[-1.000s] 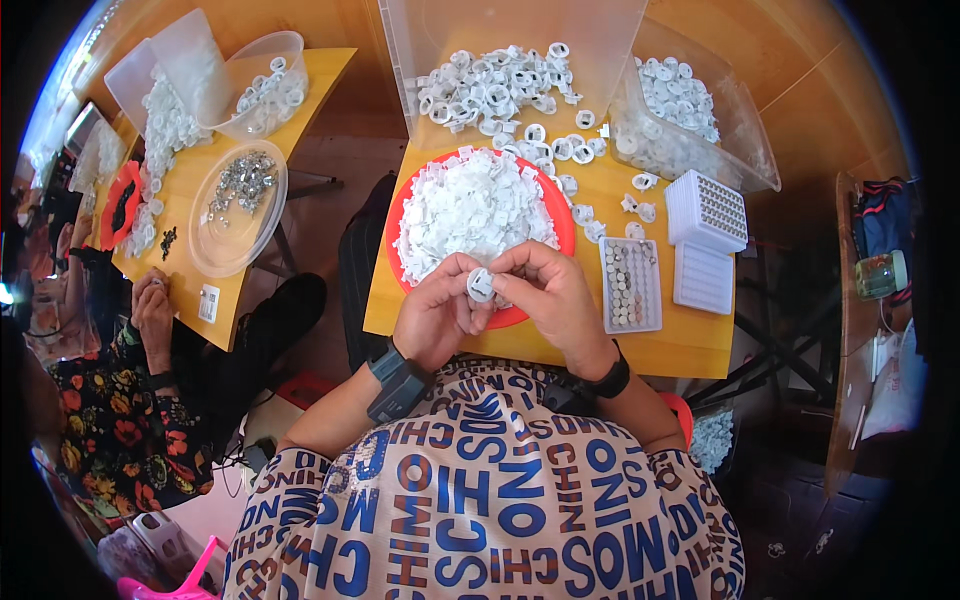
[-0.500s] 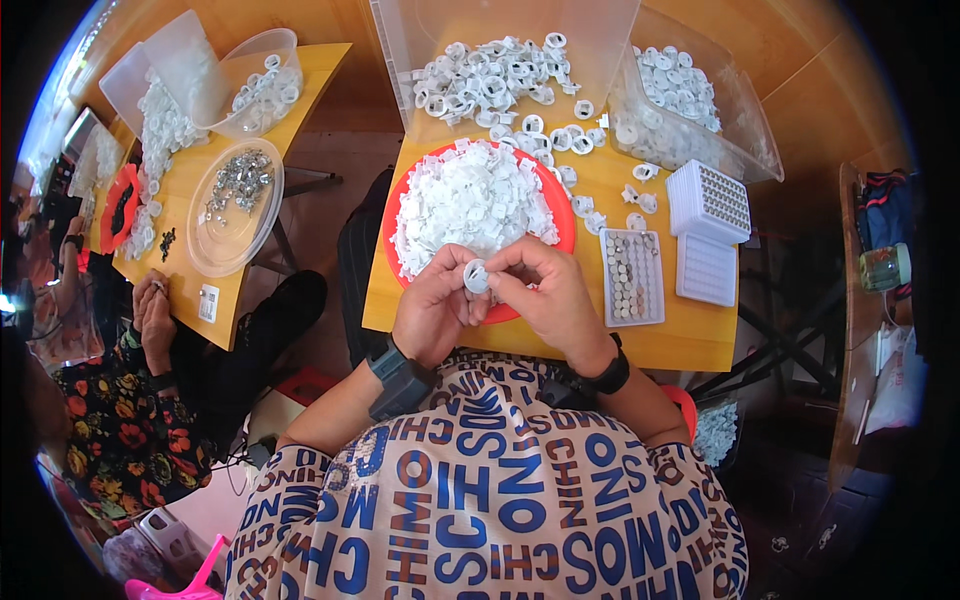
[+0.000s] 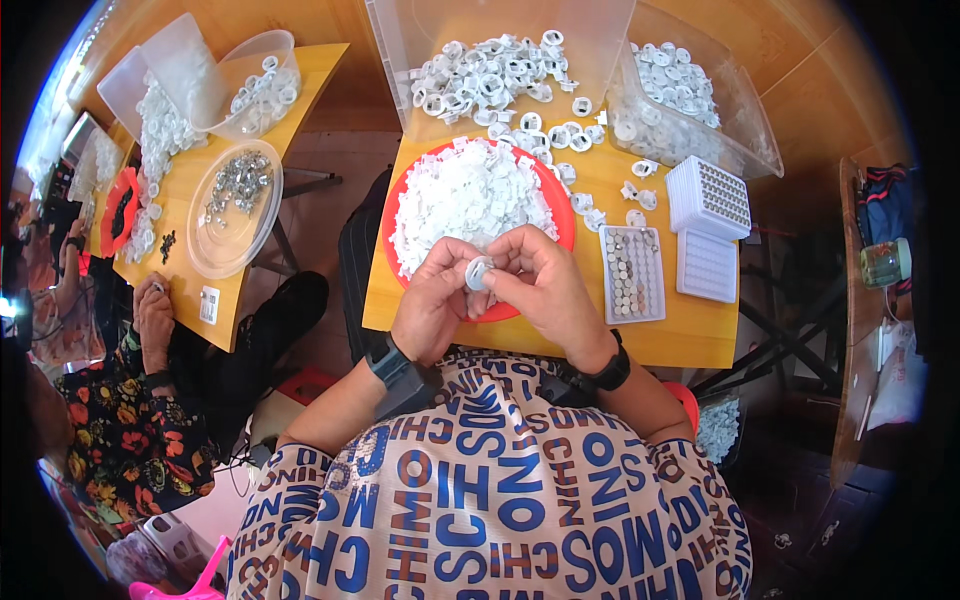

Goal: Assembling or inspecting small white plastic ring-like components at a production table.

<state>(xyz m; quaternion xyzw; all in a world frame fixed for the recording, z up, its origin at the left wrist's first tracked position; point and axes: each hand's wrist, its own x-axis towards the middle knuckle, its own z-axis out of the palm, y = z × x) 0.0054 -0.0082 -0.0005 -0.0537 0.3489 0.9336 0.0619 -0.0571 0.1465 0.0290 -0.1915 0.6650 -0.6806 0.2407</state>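
Note:
Between both hands is a small round white plastic part [image 3: 478,273], held over the near rim of a red basin [image 3: 566,220]. My left hand [image 3: 432,310] pinches it from the left with thumb and fingers. From the right, my right hand [image 3: 545,290] closes thumb and forefinger on the same part. Small white plastic pieces [image 3: 470,200] are heaped in the basin just beyond my hands. To the right of my right hand lies a white tray [image 3: 652,280] of small round metallic discs [image 3: 626,275].
Round white parts [image 3: 490,80] spill from a clear bin at the back. Another clear bin [image 3: 750,140] stands back right, near stacked white trays [image 3: 710,200]. At the left, a co-worker's hands [image 3: 153,320] rest by a second table with a clear dish [image 3: 235,255] of metal pieces.
My right hand has shifted slightly up and its fingers now cover more of the white part. The part appears slightly turned. My left hand has barely moved.

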